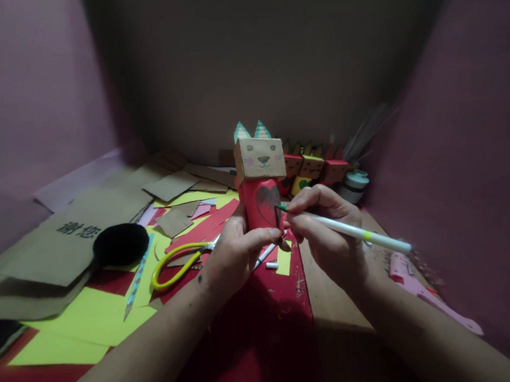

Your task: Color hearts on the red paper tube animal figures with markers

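Note:
In the head view, my left hand [236, 244] is wrapped round the lower body of a paper cat figure [254, 205], holding it upright. Its box-shaped cardboard head has a drawn face and two teal-striped pointed ears. A dark heart [268, 204] is drawn on the red body, partly filled in. My right hand [328, 232] pinches a white marker [358, 233] with a yellow-green band; its green tip meets the heart's right edge. Below the figure, a second white pen and a small white cap [272, 265] lie on the red surface.
Yellow-handled scissors [177, 266], a teal-patterned pencil [134, 284], a black round object [121, 244] and paper scraps lie left. Several similar figures [312, 166] stand behind, beside a white-lidded jar [355, 181]. A pink glue gun [423, 290] is at right, near the wall.

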Tool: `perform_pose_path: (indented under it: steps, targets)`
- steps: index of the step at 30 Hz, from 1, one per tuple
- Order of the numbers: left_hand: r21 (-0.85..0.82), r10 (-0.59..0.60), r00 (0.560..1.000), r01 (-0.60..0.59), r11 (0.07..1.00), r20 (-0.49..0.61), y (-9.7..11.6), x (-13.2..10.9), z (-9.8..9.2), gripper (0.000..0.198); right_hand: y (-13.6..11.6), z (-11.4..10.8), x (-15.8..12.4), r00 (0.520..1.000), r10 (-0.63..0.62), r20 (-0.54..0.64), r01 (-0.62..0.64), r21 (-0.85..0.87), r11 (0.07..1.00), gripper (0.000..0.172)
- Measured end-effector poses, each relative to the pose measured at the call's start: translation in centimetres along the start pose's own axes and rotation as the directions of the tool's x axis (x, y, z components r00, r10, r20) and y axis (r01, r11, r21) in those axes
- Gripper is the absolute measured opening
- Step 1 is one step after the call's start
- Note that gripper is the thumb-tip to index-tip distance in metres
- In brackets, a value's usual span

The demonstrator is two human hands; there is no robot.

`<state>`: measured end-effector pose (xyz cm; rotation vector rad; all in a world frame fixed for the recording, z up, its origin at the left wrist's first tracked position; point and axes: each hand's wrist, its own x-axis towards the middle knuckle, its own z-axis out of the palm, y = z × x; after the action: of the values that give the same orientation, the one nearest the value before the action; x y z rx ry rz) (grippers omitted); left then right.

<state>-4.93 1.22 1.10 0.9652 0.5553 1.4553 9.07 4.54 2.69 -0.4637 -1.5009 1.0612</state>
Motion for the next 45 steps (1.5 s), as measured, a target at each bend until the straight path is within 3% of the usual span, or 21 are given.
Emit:
perform_pose_path:
  steps: [5,12,18,24,29,45]
  targets:
    - [0.05,0.016,1.0,-0.016,0.999,0.009,-0.08,0.08,-0.3,0.013,-0.36,0.2,-0.18,0.999,-0.017,0.029,0.02,-0.107,0.994,0.017]
    - [0.039,-0.002,1.0,0.001,0.999,0.014,-0.17,-0.04,-0.26,0.015,-0.57,0.43,0.08,0.999,-0.001,-0.048,-0.005,-0.129,0.992,0.019]
    - [0.075,0.018,1.0,-0.019,0.997,0.019,-0.05,-0.14,-0.28,0.008,-0.58,0.41,-0.15,0.999,-0.027,0.025,0.031,-0.167,0.986,0.015]
    - [0.053,-0.019,1.0,0.019,0.998,-0.003,0.1,-0.04,-0.16,0.014,-0.73,0.46,0.03,0.998,-0.034,-0.046,0.025,-0.189,0.982,0.016]
    - [0.089,0.014,1.0,-0.013,0.996,-0.005,-0.09,0.07,-0.33,0.004,-0.6,0.25,-0.13,0.999,-0.031,0.03,0.037,-0.195,0.98,0.013]
    - [0.11,0.024,0.999,-0.02,0.994,-0.035,0.66,0.07,0.34,0.007,-0.47,0.2,-0.43,0.997,-0.013,0.081,0.027,-0.18,0.983,0.013]
